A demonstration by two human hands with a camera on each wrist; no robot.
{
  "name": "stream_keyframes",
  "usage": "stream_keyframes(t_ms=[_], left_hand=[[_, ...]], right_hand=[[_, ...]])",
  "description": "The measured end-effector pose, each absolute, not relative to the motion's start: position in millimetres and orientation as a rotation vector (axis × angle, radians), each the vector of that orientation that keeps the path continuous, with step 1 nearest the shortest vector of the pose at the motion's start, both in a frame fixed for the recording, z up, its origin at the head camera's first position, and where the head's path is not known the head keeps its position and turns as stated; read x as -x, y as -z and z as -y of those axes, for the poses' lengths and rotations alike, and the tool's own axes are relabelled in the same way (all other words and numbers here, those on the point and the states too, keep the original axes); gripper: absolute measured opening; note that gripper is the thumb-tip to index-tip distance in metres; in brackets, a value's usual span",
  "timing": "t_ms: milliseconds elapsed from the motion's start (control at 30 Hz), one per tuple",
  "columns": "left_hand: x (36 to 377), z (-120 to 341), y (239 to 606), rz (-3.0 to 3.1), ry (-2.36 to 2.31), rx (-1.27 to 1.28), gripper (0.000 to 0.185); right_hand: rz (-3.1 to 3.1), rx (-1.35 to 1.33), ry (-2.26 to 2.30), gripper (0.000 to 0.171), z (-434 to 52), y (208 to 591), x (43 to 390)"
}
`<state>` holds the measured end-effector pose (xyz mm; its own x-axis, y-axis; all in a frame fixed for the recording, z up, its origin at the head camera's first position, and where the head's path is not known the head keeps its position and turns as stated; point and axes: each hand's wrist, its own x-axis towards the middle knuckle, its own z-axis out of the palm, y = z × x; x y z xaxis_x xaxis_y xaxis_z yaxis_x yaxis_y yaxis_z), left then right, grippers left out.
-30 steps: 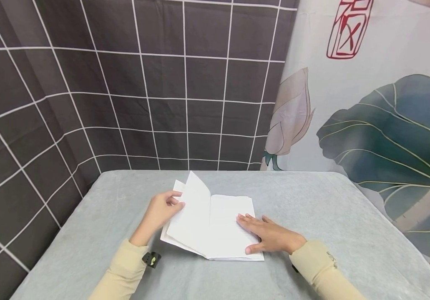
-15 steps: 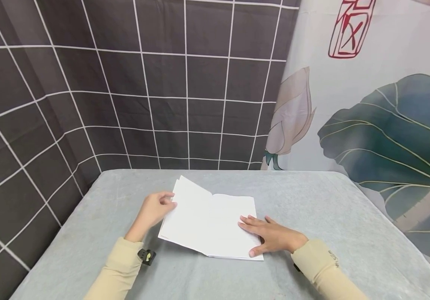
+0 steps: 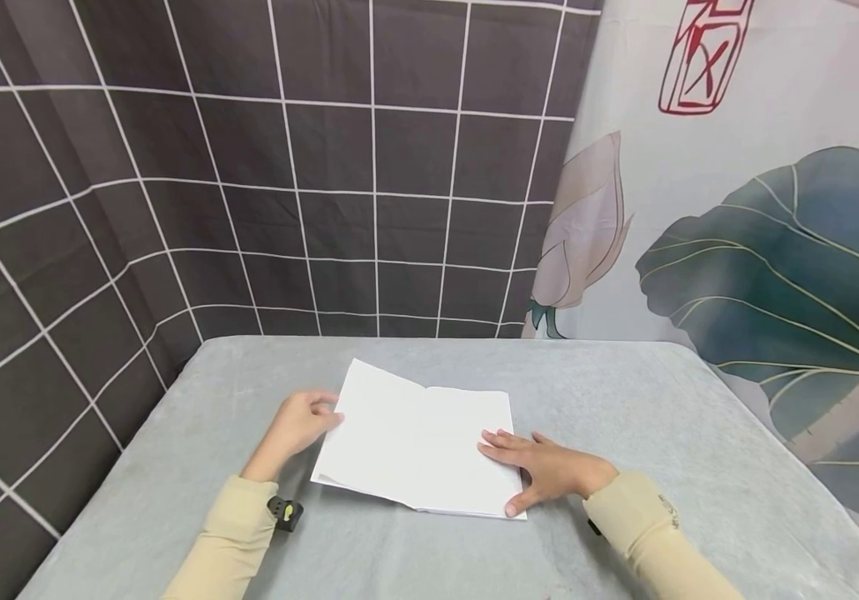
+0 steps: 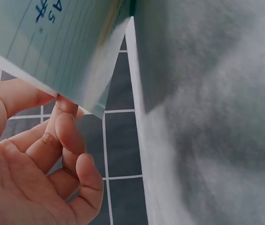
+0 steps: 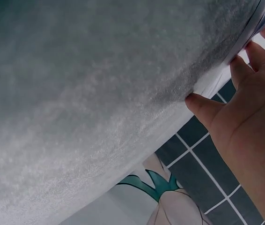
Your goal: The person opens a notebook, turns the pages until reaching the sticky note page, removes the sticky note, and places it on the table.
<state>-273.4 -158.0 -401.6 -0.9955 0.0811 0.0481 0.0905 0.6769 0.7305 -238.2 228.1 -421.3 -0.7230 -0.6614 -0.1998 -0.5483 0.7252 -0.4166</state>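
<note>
A white booklet (image 3: 414, 442) lies open on the grey table (image 3: 661, 433). My left hand (image 3: 296, 423) is at its left edge. In the left wrist view the curled fingers (image 4: 69, 136) and thumb pinch the edge of a lined page (image 4: 62, 42) with handwriting on it. This page sits slightly off the table (image 4: 217, 117). My right hand (image 3: 549, 471) lies flat on the right page with straight fingers, near the lower right corner. In the right wrist view its fingertips (image 5: 245, 65) rest on the paper's edge (image 5: 259, 23).
A dark cloth with a white grid (image 3: 249, 167) hangs behind and to the left of the table. A lotus-print cloth (image 3: 759, 250) hangs at the right. A small black device (image 3: 284, 511) is strapped at my left wrist. Bare grey tabletop surrounds the booklet.
The page my left hand held upright has swung down to the left and now lies nearly flat. The left hand moved left and down with it. The right hand stayed on the right page.
</note>
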Motion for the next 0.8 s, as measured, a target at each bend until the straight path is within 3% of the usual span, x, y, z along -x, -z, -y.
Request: stream_keyframes(t_ms=[800], left_hand=[[276, 168, 418, 2.960, 1.260, 0.136, 0.042]], right_hand=[[-2.605, 0.912, 0.511, 0.091, -225, 420, 239]])
